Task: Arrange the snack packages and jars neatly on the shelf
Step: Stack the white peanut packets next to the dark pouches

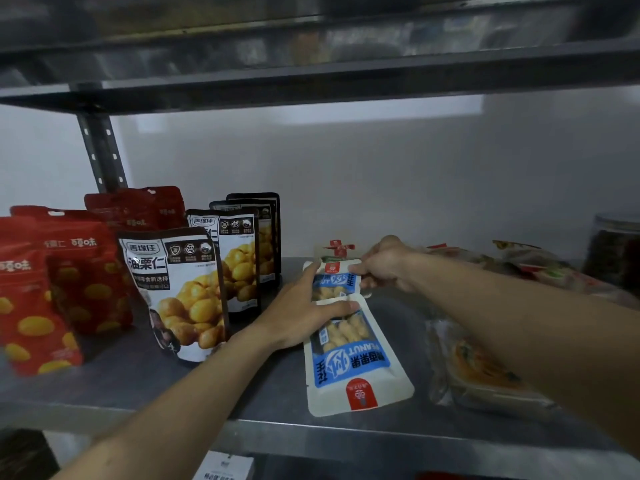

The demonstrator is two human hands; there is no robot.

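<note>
While lining up the two peanut packs in the middle of the frame, go slow and stay gentle. Slide the far pack (pixel 334 284) straight, in line with the near pack (pixel 353 362). Lay both flat on the shelf (pixel 242 403), end to end, with sides even. Leave a little room beside the black bags (pixel 187 292) standing just to the left, so as not to tip them over. Stay off the clear packs (pixel 485 372) lying loose at the lower right, and well away from the jar (pixel 616 247) at the right edge.

Left hand (pixel 304 313): reaching in from the lower left, open and flat, fingers spread. Fingertips at the far pack's upper left corner, thumb pressing down near the spot where the two packs meet. Good for holding things in place.

Right hand (pixel 384 268): reaching in from the right side, curled, pinching the far pack's right edge. Good for small tugs. Pull softly with this one and press with the other, probably the safest way to square up the pack without a wrinkle.
</note>
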